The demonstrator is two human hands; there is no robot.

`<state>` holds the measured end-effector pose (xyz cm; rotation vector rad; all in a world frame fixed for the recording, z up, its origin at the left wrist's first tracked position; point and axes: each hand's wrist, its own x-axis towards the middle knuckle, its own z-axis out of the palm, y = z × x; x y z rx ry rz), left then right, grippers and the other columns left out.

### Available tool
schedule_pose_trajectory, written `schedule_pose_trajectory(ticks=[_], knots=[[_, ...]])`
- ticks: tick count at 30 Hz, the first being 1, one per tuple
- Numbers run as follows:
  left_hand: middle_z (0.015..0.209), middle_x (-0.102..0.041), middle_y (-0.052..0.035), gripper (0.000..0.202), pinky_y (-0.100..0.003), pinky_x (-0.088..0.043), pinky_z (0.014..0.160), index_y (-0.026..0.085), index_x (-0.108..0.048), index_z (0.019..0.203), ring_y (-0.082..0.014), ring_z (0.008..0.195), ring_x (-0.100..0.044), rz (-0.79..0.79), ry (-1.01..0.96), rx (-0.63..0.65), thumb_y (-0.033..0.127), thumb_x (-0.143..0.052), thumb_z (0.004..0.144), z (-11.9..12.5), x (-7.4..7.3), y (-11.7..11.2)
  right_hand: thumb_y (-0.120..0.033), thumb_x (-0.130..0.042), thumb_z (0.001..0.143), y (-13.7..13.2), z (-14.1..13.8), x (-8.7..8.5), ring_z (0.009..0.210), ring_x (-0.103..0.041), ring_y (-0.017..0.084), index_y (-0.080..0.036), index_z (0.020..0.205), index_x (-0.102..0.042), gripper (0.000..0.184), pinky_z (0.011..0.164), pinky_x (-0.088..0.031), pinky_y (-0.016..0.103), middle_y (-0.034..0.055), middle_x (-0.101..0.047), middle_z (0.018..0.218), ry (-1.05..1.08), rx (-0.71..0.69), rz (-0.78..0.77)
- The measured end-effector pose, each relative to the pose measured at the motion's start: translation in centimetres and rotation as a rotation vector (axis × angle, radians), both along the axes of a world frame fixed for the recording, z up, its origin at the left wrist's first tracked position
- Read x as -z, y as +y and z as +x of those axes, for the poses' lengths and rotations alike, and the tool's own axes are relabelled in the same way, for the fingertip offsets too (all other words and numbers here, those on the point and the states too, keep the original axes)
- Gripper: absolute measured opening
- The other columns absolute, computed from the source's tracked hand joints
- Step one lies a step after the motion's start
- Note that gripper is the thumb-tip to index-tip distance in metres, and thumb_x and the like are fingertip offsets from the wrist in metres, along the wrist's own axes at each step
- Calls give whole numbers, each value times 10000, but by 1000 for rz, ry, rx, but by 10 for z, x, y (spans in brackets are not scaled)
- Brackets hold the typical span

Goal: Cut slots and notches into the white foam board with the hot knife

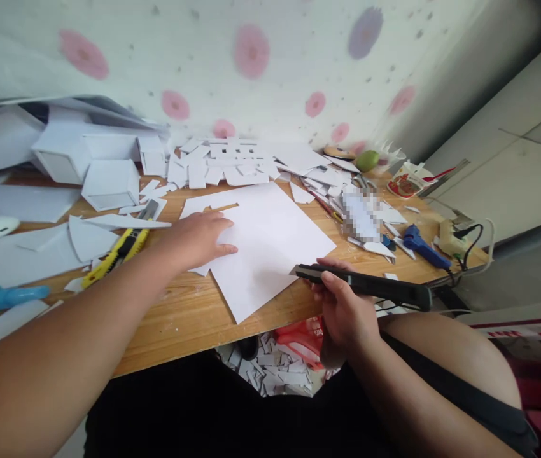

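My left hand lies flat with fingers stretched out on the left edge of a large white sheet on the wooden table. The sheet has a notch cut into its top left corner. My right hand is closed around a long black utility knife, held level just off the table's front edge, its tip pointing left near the sheet's right corner.
A yellow utility knife lies left of my left hand. White box shapes and several paper offcuts crowd the back. A blue glue gun, a power strip and cables sit right. Scraps litter the floor.
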<state>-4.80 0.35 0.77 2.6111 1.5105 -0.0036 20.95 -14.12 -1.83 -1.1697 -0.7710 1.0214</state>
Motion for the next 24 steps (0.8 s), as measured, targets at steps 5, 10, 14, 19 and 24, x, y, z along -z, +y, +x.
schedule_pose_trajectory(ticks=[5, 10, 14, 19, 24], knots=[[1483, -562, -135, 556, -495, -497, 1007, 239, -615, 1349, -386, 1281, -568, 75, 7, -6, 570, -530, 911, -1, -4, -5, -386, -799, 736, 17, 2, 1, 565, -559, 137, -223, 997, -656, 339, 607, -497, 307, -54, -573, 614, -35, 26, 79], [1320, -647, -200, 534, -522, -548, 830, 203, -638, 1311, -402, 1063, -674, 104, -1, -30, 546, -491, 929, -3, -6, -3, -390, -774, 773, 29, 14, -3, 629, -625, 159, -218, 982, -684, 285, 639, -511, 319, -19, -657, 694, -287, 32, 136], [1281, -681, -183, 391, -551, -505, 979, 168, -710, 1199, -384, 1141, -645, 177, -91, 147, 404, -520, 951, 8, -5, -12, -365, -784, 750, 29, 12, -3, 827, -708, 225, -243, 961, -707, 255, 806, -573, 408, 45, -743, 898, -605, -25, 127], [1410, -649, -77, 315, -409, -467, 1104, 248, -710, 1227, -269, 1294, -588, 51, -168, 471, 301, -588, 942, 27, 2, -33, -399, -776, 757, 27, 8, 5, 919, -723, 272, -268, 1024, -731, 301, 883, -564, 491, 71, -771, 990, -800, -81, 45], [1496, -571, -121, 437, -473, -467, 1120, 231, -649, 1340, -317, 1374, -529, -19, -151, 480, 291, -660, 907, 30, 9, -37, -367, -777, 743, 23, 8, 0, 825, -735, 260, -264, 1007, -741, 285, 811, -587, 463, 73, -783, 916, -876, -104, 18]])
